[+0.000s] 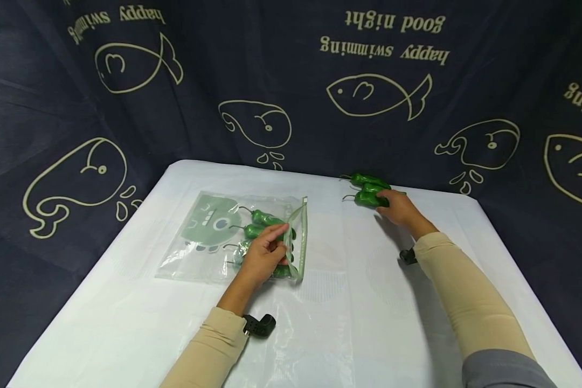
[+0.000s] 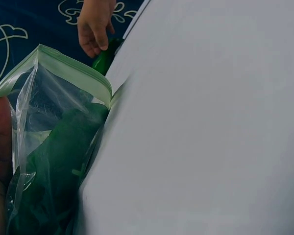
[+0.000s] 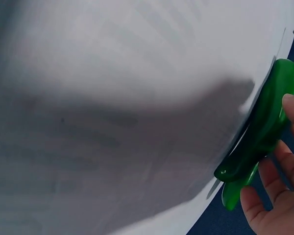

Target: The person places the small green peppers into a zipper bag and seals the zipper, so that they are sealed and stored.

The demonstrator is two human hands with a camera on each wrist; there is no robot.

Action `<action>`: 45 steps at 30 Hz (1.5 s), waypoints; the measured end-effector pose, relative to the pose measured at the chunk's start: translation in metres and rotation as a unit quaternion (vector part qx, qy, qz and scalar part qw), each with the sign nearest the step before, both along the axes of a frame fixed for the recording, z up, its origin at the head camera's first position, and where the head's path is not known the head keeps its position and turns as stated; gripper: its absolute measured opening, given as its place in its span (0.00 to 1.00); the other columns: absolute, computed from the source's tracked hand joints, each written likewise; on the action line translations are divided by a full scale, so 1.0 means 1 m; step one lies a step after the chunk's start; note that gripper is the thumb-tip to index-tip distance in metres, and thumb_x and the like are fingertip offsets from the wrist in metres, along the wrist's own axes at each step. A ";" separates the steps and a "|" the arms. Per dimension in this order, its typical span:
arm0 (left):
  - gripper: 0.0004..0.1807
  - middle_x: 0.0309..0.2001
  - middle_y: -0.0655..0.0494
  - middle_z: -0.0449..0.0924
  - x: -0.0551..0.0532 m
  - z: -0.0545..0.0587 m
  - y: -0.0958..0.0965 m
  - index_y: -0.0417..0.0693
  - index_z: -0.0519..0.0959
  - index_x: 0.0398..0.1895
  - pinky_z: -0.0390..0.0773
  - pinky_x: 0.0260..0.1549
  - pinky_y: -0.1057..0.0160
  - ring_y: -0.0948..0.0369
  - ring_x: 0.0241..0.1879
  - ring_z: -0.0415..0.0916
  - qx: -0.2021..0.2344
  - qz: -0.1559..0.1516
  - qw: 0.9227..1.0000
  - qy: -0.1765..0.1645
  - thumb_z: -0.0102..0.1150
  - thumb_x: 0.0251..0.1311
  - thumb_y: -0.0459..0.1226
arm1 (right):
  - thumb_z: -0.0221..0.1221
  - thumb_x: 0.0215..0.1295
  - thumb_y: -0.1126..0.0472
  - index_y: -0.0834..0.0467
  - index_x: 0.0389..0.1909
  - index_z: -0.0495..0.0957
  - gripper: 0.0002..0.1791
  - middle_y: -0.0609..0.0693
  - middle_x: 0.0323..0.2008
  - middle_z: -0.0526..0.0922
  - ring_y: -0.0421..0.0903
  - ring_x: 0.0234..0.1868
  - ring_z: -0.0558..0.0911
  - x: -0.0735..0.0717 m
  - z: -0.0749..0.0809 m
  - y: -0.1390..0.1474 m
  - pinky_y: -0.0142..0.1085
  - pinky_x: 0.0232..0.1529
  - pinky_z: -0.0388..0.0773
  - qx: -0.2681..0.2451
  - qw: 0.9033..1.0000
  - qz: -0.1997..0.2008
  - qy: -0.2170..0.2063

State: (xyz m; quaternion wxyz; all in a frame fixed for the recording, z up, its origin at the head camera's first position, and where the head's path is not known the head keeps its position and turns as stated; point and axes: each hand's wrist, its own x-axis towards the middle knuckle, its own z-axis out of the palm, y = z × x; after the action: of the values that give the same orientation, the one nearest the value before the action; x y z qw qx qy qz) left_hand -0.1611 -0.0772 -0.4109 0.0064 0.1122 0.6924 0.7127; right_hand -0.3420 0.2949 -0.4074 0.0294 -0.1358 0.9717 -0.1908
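Observation:
A clear zip bag (image 1: 208, 269) with a green monster print lies flat on the table, its green-edged mouth facing right. Several green peppers (image 1: 262, 217) lie inside it, stems to the left. My left hand (image 1: 264, 256) pinches the upper layer at the mouth and lifts it, so the mouth gapes. At the table's back edge, more green peppers (image 1: 366, 179) lie close together. My right hand (image 1: 396, 207) has its thumb and fingers around the nearest green pepper (image 3: 262, 122), which still touches the table. Part of that pepper is hidden by the fingers.
The white-covered table (image 1: 378, 323) ends just behind the loose peppers. A dark blue cloth (image 1: 291, 64) with fish and whale drawings hangs behind and beside it. Black wrist cameras (image 1: 260, 326) sit on both wrists.

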 end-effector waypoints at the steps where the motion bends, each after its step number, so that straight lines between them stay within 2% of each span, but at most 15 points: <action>1: 0.28 0.69 0.46 0.64 0.000 0.000 0.000 0.33 0.66 0.70 0.84 0.30 0.68 0.49 0.41 0.72 0.000 0.000 1.000 0.000 0.47 0.65 0.20 | 0.59 0.69 0.65 0.71 0.67 0.66 0.28 0.72 0.65 0.66 0.68 0.66 0.65 0.000 -0.001 0.000 0.60 0.67 0.62 0.001 1.000 0.002 0.001; 13: 0.28 0.68 0.46 0.64 0.000 0.000 -0.001 0.33 0.67 0.69 0.84 0.30 0.67 0.52 0.40 0.72 -0.001 0.000 1.000 -0.001 0.47 0.64 0.20 | 0.58 0.69 0.64 0.71 0.67 0.66 0.28 0.72 0.66 0.63 0.68 0.66 0.64 0.001 -0.002 0.000 0.61 0.68 0.61 -0.009 1.000 0.007 -0.001; 22: 0.28 0.68 0.45 0.64 0.000 -0.001 0.000 0.33 0.66 0.70 0.84 0.30 0.68 0.53 0.39 0.72 0.002 -0.004 1.000 0.006 0.47 0.64 0.20 | 0.59 0.68 0.63 0.69 0.66 0.67 0.28 0.73 0.67 0.61 0.69 0.67 0.62 0.001 -0.002 0.000 0.62 0.68 0.59 0.014 1.000 0.012 0.000; 27: 0.28 0.69 0.46 0.63 0.000 -0.001 0.000 0.32 0.66 0.70 0.84 0.30 0.67 0.56 0.39 0.72 0.003 -0.005 1.000 0.006 0.47 0.64 0.20 | 0.59 0.68 0.64 0.70 0.67 0.66 0.29 0.72 0.67 0.64 0.69 0.68 0.61 0.000 -0.003 0.001 0.62 0.69 0.57 0.018 1.000 0.014 0.002; 37: 0.28 0.68 0.43 0.64 -0.001 -0.001 0.000 0.31 0.67 0.69 0.84 0.30 0.67 0.54 0.40 0.72 0.001 -0.002 1.000 0.016 0.47 0.63 0.19 | 0.58 0.68 0.65 0.69 0.65 0.67 0.27 0.70 0.66 0.66 0.68 0.68 0.60 0.001 -0.005 -0.002 0.62 0.70 0.55 0.012 1.000 0.006 0.009; 45: 0.28 0.68 0.43 0.64 -0.001 -0.002 -0.001 0.31 0.67 0.68 0.84 0.30 0.68 0.53 0.40 0.72 0.001 -0.002 1.000 0.018 0.47 0.63 0.19 | 0.59 0.68 0.65 0.69 0.65 0.68 0.26 0.69 0.66 0.66 0.67 0.67 0.62 0.003 -0.004 -0.004 0.62 0.68 0.59 0.007 1.000 -0.005 0.002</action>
State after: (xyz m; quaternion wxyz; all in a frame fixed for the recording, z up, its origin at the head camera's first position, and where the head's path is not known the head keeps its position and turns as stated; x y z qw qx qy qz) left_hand -0.1624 -0.0781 -0.4127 -0.0049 0.1267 0.6915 0.7112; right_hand -0.3395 0.2907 -0.4116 0.0271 -0.1311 0.9739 -0.1834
